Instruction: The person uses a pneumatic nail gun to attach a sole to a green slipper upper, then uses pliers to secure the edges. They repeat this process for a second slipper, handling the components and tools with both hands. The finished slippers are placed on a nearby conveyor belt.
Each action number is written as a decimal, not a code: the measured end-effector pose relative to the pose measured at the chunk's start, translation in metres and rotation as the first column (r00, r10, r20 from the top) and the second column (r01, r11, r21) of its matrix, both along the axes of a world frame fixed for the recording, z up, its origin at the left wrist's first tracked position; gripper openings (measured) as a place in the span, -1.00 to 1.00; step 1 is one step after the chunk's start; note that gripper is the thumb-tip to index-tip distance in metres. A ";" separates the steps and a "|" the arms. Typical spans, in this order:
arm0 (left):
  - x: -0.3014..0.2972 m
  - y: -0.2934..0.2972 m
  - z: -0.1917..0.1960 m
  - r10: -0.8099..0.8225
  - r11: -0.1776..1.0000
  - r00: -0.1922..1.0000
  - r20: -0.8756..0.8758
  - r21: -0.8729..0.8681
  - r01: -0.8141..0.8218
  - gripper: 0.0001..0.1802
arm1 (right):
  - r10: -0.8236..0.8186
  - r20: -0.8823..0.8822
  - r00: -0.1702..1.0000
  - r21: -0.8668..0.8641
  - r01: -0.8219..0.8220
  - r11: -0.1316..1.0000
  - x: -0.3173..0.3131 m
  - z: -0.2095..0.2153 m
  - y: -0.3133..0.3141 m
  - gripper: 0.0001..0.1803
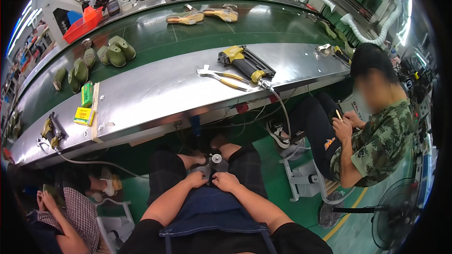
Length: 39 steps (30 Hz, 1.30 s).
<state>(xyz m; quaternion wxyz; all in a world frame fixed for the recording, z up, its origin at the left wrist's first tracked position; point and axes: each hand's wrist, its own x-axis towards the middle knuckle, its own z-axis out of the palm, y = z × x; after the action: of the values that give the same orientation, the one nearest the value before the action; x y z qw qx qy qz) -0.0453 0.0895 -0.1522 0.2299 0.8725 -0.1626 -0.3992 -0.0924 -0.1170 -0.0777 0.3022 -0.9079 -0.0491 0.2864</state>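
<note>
My left hand (195, 179) and my right hand (226, 181) rest low over my lap, on the front of a dark blue apron (207, 209). Their fingers curl inward, and whatever they hold, if anything, is hidden. Just beyond them, between my knees, stands a post with a round pale top (216, 158). On the metal bench edge ahead lie a black and yellow nail gun (247, 64) with an air hose and, to its left, pincers (223, 77) with yellow and black handles. Neither hand touches these tools.
Another nail gun (51, 132) lies at the left, near a yellow box (84, 116) and a green box (87, 94). Green shoe lasts (116, 52) and yellowish shoe forms (221, 14) stand on the green belt (155, 37). A seated person (376, 131) and a fan (400, 214) are right.
</note>
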 end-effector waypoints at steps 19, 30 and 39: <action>0.003 -0.002 0.017 0.044 0.998 0.999 -0.012 -0.050 -0.044 -0.35 | -0.325 0.916 0.234 0.340 -0.021 0.940 0.100 0.218 -0.035 -0.76; 0.003 0.003 0.025 0.091 0.990 0.996 0.021 -0.113 -0.088 -0.38 | -0.051 0.785 0.618 -0.240 0.379 0.894 0.259 0.260 -0.026 0.14; 0.017 0.036 0.107 -0.134 0.963 0.940 0.313 -0.182 0.198 -0.45 | -0.176 0.791 0.586 -0.241 0.563 0.791 0.308 0.228 -0.042 -0.02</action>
<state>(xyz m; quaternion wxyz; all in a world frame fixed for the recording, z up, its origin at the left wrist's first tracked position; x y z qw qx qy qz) -0.0287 0.1252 -0.0456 0.2591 0.8764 -0.3102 -0.2619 0.2155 -0.1595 0.1508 0.0821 -0.9765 0.1014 -0.1717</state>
